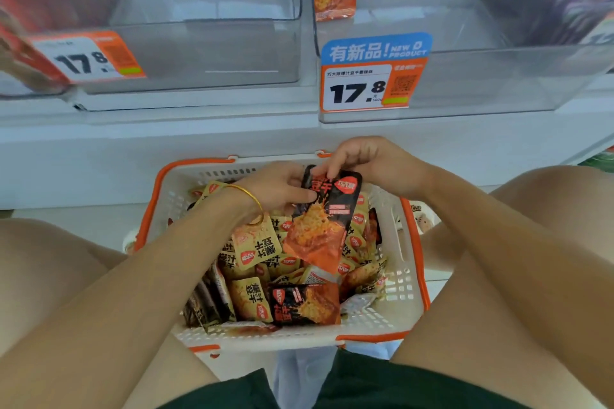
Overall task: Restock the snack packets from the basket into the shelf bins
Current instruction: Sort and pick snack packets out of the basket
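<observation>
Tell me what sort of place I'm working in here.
Most likely a retail shop aisle: clear shelf bins carry 17.8 price tags, and an orange-rimmed basket of snack packets sits below them.

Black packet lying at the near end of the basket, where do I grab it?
Probably its right edge, pinched from above: the black packet lies flat, face up on top of the pile, and nothing overlaps that edge. Free a hand first; left hand and right hand both hold the raised packet.

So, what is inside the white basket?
Many yellow packets and a few black-and-orange packets fill the basket. Lower layers and the basket floor are covered, so cannot be seen.
</observation>
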`<state>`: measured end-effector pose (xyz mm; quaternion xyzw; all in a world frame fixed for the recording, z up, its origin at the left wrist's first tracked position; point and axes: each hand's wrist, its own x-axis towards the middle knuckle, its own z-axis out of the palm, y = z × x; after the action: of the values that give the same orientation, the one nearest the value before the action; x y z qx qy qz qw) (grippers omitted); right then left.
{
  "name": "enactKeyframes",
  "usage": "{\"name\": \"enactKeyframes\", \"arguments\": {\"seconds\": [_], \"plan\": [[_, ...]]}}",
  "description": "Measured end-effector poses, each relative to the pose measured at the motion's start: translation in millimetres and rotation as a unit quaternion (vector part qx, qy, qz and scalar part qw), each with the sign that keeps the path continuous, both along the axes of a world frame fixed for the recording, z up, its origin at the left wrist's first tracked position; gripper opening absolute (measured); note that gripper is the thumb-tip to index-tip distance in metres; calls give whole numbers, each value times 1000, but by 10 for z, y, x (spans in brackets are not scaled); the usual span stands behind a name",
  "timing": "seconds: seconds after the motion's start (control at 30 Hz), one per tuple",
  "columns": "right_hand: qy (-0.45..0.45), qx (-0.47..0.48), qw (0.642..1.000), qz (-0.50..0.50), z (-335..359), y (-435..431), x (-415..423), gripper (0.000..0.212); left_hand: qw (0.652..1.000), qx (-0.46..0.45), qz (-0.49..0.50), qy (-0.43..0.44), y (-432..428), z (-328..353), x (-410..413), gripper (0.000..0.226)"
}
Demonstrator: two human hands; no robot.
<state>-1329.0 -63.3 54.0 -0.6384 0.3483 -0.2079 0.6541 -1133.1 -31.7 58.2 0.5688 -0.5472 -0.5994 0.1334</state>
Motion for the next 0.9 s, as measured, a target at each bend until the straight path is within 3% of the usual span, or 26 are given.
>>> {"name": "enactKeyframes", "arguments": {"seconds": [0.17,0.27,0.3,0.4,0.47,0.63,0.7,0.9], "plan": [[-28,77,987,-135,16,97,62,34,999,-3,29,-28,7,169,112,8],[6,146,977,-155,144,188,62,21,999,-11,47,-21,23,323,185,10],[24,167,977,-129,185,221,66,27,998,-20,57,-14,30,378,203,10],[36,182,982,-38,324,304,114,72,992,-65,111,15,78,543,222,13],[12,165,986,-25,432,326,145,79,984,-98,147,30,106,634,218,15],[-13,32,997,-74,636,337,173,30,965,-161,203,49,107,874,259,17],[-13,-13,996,-83,738,302,175,29,967,-171,177,71,107,1019,253,17],[-44,-25,995,-90,1395,194,80,24,954,-225,146,134,-42,1519,169,14]]}}
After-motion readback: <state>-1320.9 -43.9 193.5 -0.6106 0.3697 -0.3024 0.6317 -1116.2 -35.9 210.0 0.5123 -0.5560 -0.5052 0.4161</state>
